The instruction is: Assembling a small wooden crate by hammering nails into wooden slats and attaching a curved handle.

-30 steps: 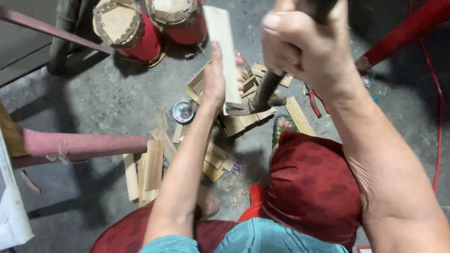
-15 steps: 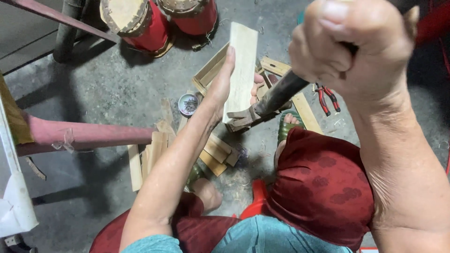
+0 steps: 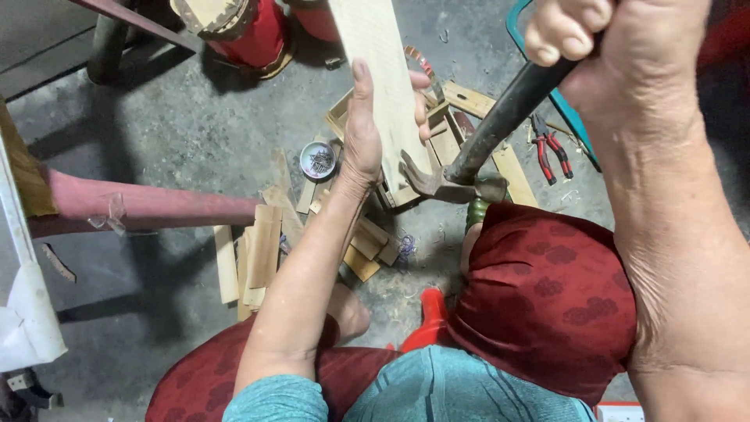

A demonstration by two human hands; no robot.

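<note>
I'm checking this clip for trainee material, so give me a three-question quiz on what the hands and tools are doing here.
1. True or false: the right hand grips a hammer.
2. What does the left hand hold upright? A) a pale plank B) pliers C) a tin
3. Name the red-handled tool lying on the floor right of the hammer.

Key: 1 true. 2 A. 3 pliers.
</note>
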